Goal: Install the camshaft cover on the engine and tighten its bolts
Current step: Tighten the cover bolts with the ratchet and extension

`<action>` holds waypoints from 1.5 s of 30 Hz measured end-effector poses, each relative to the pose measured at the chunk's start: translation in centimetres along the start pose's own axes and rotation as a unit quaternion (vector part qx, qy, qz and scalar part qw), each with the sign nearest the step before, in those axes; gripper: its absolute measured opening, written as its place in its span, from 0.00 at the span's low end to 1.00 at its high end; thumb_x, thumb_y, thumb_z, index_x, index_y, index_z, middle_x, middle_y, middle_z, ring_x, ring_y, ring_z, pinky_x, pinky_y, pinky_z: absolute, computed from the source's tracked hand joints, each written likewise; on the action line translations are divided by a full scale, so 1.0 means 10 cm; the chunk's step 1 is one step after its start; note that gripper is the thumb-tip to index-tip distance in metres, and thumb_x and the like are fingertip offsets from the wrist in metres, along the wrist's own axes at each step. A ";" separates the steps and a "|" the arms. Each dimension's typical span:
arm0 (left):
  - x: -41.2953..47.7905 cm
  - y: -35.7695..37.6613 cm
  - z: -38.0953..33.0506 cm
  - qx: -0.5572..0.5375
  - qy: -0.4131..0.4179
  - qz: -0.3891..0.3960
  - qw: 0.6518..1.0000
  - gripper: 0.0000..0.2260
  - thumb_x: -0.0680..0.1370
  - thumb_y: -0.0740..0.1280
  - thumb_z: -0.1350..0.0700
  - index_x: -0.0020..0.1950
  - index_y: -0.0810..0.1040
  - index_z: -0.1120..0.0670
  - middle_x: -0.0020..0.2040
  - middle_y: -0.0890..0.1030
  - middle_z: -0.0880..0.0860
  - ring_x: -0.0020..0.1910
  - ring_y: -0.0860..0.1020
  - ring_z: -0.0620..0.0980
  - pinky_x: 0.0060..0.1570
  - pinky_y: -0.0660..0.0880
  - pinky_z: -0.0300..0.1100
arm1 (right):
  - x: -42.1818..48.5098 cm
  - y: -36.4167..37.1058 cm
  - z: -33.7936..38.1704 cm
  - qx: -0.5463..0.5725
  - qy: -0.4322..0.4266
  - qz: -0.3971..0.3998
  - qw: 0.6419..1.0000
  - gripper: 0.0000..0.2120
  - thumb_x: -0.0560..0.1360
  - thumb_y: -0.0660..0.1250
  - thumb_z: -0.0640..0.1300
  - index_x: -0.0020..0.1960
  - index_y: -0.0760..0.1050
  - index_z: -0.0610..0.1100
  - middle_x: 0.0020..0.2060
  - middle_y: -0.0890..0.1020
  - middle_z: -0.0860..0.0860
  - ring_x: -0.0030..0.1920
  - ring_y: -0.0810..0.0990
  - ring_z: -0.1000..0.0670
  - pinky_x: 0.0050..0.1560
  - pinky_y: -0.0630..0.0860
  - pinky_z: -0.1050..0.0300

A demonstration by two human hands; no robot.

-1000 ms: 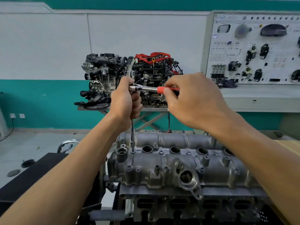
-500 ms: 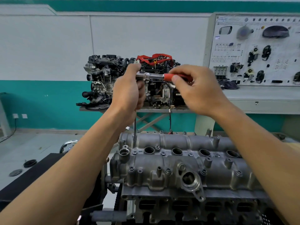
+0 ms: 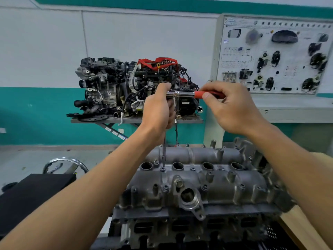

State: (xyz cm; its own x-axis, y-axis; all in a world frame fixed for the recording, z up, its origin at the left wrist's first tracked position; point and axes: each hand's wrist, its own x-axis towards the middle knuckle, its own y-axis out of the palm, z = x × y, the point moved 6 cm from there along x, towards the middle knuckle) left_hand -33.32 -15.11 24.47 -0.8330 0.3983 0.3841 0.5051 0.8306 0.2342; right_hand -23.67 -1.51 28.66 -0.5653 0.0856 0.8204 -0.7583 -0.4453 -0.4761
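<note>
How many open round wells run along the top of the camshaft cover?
4, in one row across the camshaft cover: leftmost well, second well, third well, rightmost well. None seems hidden.

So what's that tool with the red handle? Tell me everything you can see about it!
It is a shiny metal wrench with a red handle, lying level above the grey metal cover. The right hand pinches the handle; the left hand grips the head end. A thin metal rod hangs straight down from under that hand, and its tip sits on a bolt in the cover, between two round holes.
</note>
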 end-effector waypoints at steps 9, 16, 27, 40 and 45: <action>-0.05 0.01 0.03 -0.003 -0.012 -0.016 1.000 0.27 0.81 0.58 0.48 0.20 0.63 0.48 0.19 0.62 0.44 0.19 0.56 0.44 0.20 0.55 0.33 | -0.06 0.03 -0.05 -0.001 0.005 0.003 1.000 0.09 0.79 0.64 0.45 0.53 0.83 0.49 0.44 0.85 0.54 0.46 0.81 0.52 0.49 0.78 0.49; -0.01 -0.01 0.06 0.004 -0.026 -0.016 1.000 0.30 0.81 0.59 0.47 0.17 0.63 0.49 0.20 0.61 0.44 0.19 0.56 0.45 0.21 0.54 0.33 | -0.17 -0.03 0.12 -0.039 0.016 -0.018 0.999 0.08 0.78 0.65 0.44 0.49 0.84 0.48 0.39 0.84 0.54 0.40 0.80 0.53 0.43 0.77 0.51; 0.06 -0.07 0.07 -0.018 -0.023 0.010 1.000 0.27 0.80 0.54 0.47 0.20 0.58 0.49 0.20 0.57 0.47 0.19 0.52 0.47 0.21 0.52 0.32 | -0.39 -0.05 0.81 -0.151 0.021 -0.031 0.988 0.13 0.77 0.64 0.51 0.44 0.82 0.45 0.32 0.81 0.47 0.33 0.77 0.46 0.38 0.78 0.48; 0.10 0.29 -0.26 -0.038 0.036 0.029 0.998 0.28 0.81 0.58 0.47 0.19 0.61 0.49 0.21 0.59 0.45 0.19 0.54 0.46 0.20 0.53 0.35 | -0.05 -0.50 0.32 0.011 -0.011 -0.077 0.997 0.06 0.77 0.68 0.43 0.50 0.83 0.48 0.34 0.80 0.60 0.31 0.76 0.61 0.31 0.71 0.69; 0.07 0.56 0.09 -0.022 0.010 0.008 1.000 0.28 0.81 0.57 0.49 0.20 0.59 0.49 0.21 0.60 0.46 0.19 0.55 0.47 0.23 0.53 0.37 | -0.20 -0.55 -0.10 0.003 0.016 -0.041 0.999 0.06 0.78 0.67 0.41 0.51 0.82 0.48 0.38 0.81 0.57 0.38 0.77 0.59 0.36 0.72 0.67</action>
State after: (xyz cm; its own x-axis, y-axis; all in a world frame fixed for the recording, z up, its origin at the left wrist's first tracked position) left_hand -31.27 -9.79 25.28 -0.8205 0.4035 0.4049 0.5283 0.8058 0.2674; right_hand -18.71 1.72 29.36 -0.5107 0.1499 0.8466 -0.8011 -0.4405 -0.4052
